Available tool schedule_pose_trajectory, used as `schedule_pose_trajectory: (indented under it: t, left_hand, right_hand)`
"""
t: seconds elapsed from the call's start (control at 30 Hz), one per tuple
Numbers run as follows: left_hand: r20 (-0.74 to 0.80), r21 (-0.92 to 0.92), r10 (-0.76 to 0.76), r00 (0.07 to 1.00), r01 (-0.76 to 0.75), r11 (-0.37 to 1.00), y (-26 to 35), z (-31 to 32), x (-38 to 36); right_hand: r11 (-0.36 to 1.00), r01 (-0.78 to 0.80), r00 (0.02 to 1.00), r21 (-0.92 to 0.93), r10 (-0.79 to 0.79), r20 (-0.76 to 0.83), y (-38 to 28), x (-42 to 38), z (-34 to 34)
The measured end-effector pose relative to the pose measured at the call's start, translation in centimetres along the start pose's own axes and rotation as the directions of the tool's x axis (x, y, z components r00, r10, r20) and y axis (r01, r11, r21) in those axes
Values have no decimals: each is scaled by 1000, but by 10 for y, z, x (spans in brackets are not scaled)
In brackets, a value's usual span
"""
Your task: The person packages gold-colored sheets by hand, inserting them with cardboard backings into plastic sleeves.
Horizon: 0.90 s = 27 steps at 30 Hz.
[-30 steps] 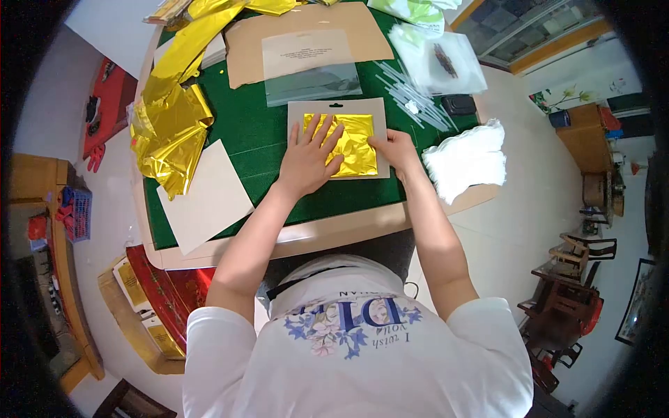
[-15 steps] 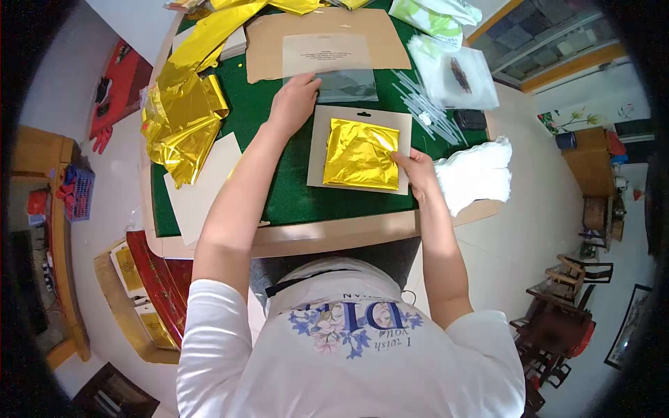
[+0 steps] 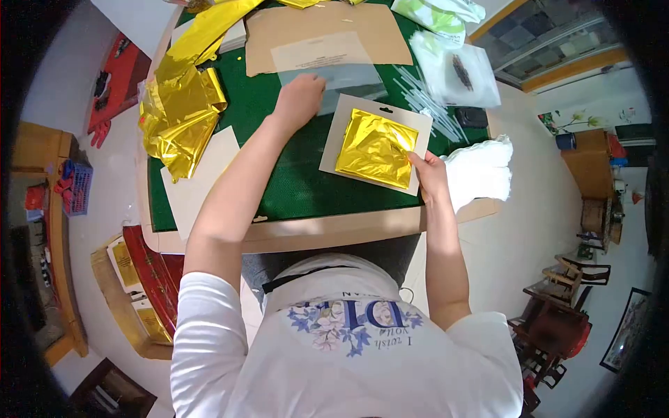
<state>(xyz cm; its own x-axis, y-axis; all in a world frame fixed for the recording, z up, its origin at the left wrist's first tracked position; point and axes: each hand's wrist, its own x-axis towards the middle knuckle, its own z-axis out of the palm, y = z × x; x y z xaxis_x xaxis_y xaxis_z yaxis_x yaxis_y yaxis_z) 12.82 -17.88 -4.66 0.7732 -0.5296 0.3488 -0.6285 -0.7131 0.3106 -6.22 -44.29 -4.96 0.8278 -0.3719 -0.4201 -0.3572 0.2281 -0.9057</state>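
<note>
My right hand (image 3: 431, 174) grips the right edge of a beige hang-hole card (image 3: 331, 150). A folded square of shiny gold foil (image 3: 376, 148) lies on that card, under my thumb. The card is tilted, its hole at the top. My left hand (image 3: 301, 101) is closed on the near edge of a clear plastic bag (image 3: 348, 76) with small printed text; its fingertips are partly hidden. That bag lies partly over a brown cardboard sheet (image 3: 300, 28) and partly over the green tabletop (image 3: 300, 184).
Crumpled gold foil (image 3: 182, 115) and a pale card (image 3: 198, 174) lie at the left. To the right are translucent strips (image 3: 428, 101), a bag of clear plastic (image 3: 456, 73), a black box (image 3: 472, 117) and a white cloth (image 3: 479, 171). A box with gold packets (image 3: 125, 268) stands below left.
The card with the foil has moved right and slightly up, and turned clockwise, in my right hand. My left hand has curled in, and the plastic bag has turned and slid with it.
</note>
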Motion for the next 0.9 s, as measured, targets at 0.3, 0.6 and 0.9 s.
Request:
schedule_pose_trajectory:
  t: [0.3,0.6,0.9]
  left_hand:
    - [-53,-214,-8,999,-4,977,41,-14,-32]
    - [37,-162,-37,999,42,986,46,-19,-39]
    - [179,-140,88,980,-63,988,62,-5,-14]
  right_hand:
    - [992,36,991,-119,-19,135,4,-9,30]
    - [971,-47,980,-233,90,178,4,-13,34]
    - [965,-63,975,-253,114,192,0,-9,37]
